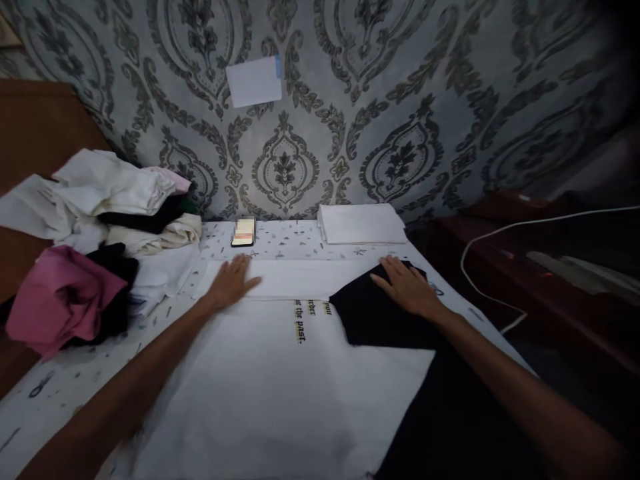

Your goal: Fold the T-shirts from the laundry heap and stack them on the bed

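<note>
A white garment [280, 400] with black parts [465, 413] and printed lettering lies spread on a patterned white sheet. Its far edge is folded over in a white strip, with a black folded piece [380, 310] at the right. My left hand [233, 283] rests flat on the left end of the strip, thumb spread out. On the black folded piece lies my right hand [407, 287], palm down with fingers apart. Neither hand grips anything.
Crumpled white, black and pink clothes [70, 293] are heaped at the left. A phone [243, 232] and a folded white cloth [363, 224] lie near the patterned wall. A white cable [493, 290] loops over dark red furniture [480, 253] at the right.
</note>
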A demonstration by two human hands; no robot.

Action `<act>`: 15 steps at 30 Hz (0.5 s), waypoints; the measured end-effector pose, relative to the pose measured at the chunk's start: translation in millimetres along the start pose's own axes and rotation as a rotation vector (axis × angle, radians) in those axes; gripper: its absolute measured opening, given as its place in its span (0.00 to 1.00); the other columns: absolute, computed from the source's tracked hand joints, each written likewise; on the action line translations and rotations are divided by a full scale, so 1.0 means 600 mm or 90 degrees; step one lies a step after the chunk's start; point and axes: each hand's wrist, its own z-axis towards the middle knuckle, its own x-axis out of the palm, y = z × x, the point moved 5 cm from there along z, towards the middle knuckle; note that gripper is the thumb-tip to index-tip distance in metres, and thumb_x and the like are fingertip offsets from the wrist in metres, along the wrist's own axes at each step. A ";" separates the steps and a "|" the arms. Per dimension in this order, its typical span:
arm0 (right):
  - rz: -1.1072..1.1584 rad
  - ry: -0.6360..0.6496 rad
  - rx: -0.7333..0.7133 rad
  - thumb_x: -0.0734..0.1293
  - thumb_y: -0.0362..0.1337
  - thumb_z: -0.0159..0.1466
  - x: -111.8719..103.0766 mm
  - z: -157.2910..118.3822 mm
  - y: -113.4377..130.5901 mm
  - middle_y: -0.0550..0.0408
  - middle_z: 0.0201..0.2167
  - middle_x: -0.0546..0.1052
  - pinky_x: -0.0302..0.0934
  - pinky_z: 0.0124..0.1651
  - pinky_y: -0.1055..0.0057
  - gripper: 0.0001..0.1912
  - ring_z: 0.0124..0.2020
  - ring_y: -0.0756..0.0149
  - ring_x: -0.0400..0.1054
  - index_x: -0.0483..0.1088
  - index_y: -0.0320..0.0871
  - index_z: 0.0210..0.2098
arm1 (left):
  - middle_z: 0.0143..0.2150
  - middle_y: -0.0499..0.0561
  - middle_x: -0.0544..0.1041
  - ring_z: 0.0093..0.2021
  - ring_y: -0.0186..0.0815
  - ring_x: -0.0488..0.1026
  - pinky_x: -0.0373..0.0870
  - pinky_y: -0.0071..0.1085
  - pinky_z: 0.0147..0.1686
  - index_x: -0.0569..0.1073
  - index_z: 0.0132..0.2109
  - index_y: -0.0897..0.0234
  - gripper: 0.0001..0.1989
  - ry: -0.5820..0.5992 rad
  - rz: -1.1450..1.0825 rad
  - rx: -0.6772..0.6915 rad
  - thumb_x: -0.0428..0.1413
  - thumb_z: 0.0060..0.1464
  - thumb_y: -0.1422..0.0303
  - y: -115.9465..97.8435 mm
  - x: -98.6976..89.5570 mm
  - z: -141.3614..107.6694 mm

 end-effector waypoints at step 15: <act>0.065 -0.087 -0.106 0.58 0.44 0.69 -0.081 -0.118 0.097 0.39 0.66 0.63 0.55 0.65 0.45 0.24 0.67 0.47 0.58 0.67 0.41 0.60 | 0.74 0.59 0.51 0.74 0.48 0.46 0.50 0.57 0.66 0.57 0.70 0.60 0.31 -0.076 0.004 0.064 0.40 0.66 0.53 0.052 -0.023 -0.160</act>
